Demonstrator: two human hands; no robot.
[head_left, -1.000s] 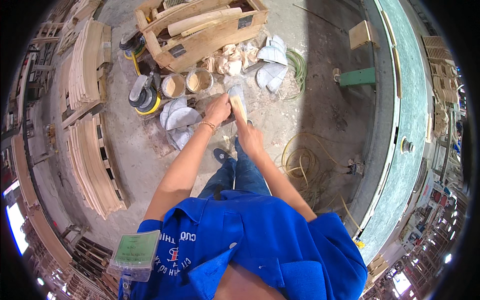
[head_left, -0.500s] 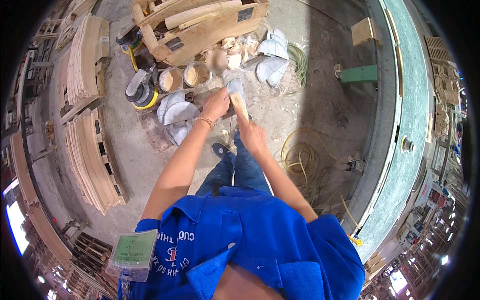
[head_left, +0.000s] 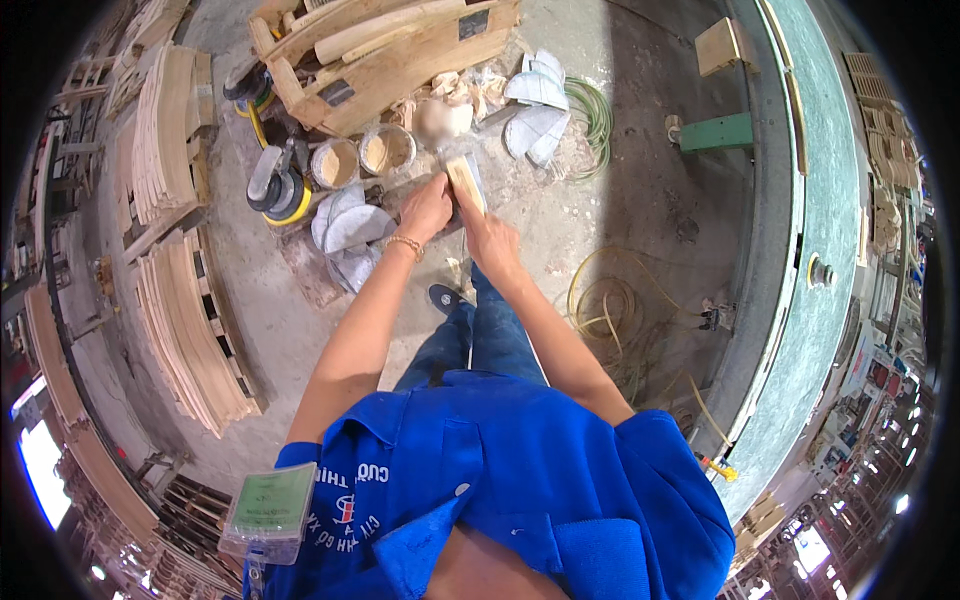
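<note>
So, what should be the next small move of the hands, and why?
I would perhaps bring the left hand slightly toward the far end of the pale wooden piece: the right hand grips the near end, the left is close by its left side, and no hand covers the far end, so support there could steady it.

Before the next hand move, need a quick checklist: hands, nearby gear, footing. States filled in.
1. Right hand closed on the pale, elongated wooden piece: ok.
2. Left hand gripping it too: cannot tell; fingers are at its left side.
3. Two round tubs with tan contents upright: ok.
4. Round grey-and-black power tool with yellow rim apart from both hands: ok.
5. Same tool switched off: cannot tell.
6. Coiled yellowish hose clear of the visible dark shoe: ok.
</note>
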